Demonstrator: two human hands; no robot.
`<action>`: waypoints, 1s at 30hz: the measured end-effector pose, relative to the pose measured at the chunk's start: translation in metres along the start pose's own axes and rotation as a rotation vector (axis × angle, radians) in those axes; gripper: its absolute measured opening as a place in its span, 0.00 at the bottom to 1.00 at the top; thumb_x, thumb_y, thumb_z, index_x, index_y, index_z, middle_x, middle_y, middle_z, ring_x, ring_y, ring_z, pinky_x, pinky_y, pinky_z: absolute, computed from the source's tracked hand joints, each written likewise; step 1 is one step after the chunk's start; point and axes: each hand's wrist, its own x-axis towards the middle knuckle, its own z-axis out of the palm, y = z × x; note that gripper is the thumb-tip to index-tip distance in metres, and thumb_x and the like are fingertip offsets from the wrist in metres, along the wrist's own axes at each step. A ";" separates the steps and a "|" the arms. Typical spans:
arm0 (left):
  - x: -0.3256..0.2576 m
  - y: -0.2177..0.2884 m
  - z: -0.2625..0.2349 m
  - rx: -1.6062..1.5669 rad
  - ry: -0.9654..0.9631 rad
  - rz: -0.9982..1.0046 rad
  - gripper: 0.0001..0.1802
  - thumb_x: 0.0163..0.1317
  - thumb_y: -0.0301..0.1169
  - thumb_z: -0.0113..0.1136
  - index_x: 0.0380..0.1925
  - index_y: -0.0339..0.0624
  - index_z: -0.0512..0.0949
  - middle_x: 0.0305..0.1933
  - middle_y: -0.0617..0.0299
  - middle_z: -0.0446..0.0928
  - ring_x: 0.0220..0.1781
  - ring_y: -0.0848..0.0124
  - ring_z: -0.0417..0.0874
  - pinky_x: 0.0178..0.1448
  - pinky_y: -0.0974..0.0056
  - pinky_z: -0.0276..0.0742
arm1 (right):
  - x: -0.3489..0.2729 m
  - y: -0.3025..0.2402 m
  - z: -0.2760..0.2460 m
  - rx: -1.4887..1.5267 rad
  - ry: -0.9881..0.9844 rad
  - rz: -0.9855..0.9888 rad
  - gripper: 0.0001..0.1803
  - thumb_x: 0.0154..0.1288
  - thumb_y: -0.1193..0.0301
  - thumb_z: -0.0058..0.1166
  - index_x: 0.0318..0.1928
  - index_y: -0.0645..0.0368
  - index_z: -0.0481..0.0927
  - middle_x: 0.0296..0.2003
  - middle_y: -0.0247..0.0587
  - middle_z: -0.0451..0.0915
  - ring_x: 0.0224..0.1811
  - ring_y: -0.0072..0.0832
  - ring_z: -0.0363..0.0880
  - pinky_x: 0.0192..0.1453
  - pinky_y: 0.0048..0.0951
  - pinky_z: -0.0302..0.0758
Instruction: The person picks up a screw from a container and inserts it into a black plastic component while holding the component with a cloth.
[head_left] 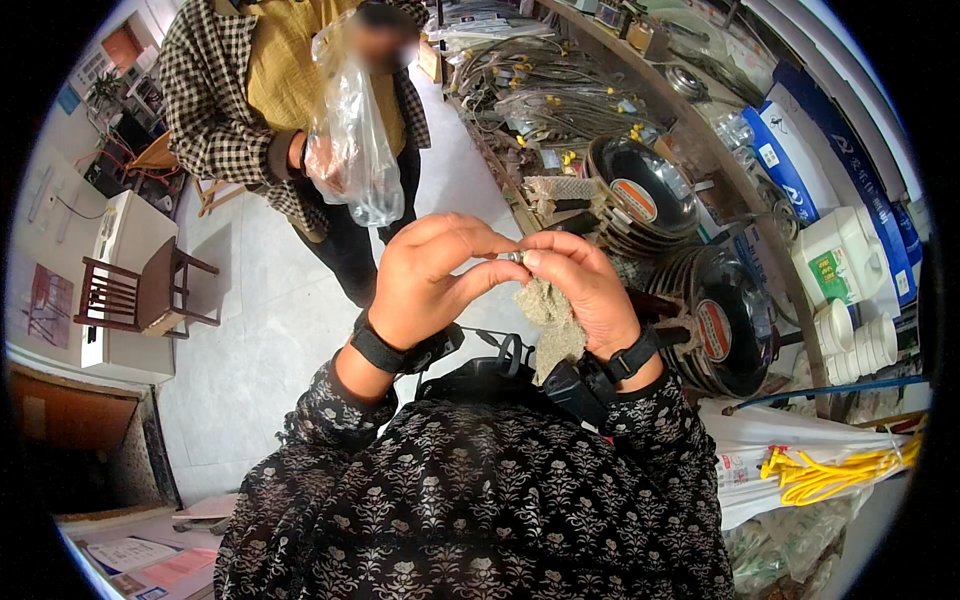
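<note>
In front of my chest, my left hand [425,268] pinches a small grey metal fitting [515,257] between thumb and fingertips. My right hand [590,285] closes on the fitting's other side, its thumb and forefinger touching it. Below, a beige-grey fibrous wad [552,322] hangs from the right hand, partly tucked under its fingers. The fitting is mostly covered by fingertips, so its exact kind cannot be made out.
Opposite me stands a person [300,90] holding a clear plastic bag [360,150]. To the right, a shelf carries bagged hoses [550,90], stacked black pans [650,190], and a white jug [845,255]. A wooden chair [150,285] stands at left.
</note>
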 end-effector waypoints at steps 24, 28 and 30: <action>0.001 0.003 -0.002 -0.058 -0.007 -0.078 0.11 0.45 0.26 0.69 0.30 0.40 0.79 0.29 0.60 0.79 0.31 0.66 0.80 0.35 0.67 0.74 | -0.001 -0.001 0.002 0.001 -0.024 -0.019 0.13 0.62 0.69 0.54 0.43 0.65 0.77 0.37 0.35 0.80 0.39 0.17 0.76 0.46 0.19 0.71; 0.003 0.003 -0.002 -0.076 0.006 0.034 0.10 0.46 0.25 0.68 0.31 0.41 0.80 0.30 0.60 0.79 0.31 0.65 0.80 0.35 0.67 0.74 | 0.000 -0.001 0.001 -0.019 -0.043 -0.028 0.13 0.62 0.69 0.54 0.43 0.66 0.77 0.37 0.35 0.79 0.39 0.17 0.76 0.46 0.19 0.71; 0.004 0.002 -0.003 -0.033 -0.014 0.093 0.10 0.46 0.23 0.67 0.32 0.42 0.80 0.30 0.60 0.79 0.31 0.65 0.80 0.35 0.67 0.74 | 0.001 0.001 0.000 -0.009 -0.035 -0.045 0.13 0.62 0.69 0.54 0.43 0.66 0.77 0.37 0.35 0.79 0.39 0.17 0.76 0.46 0.19 0.71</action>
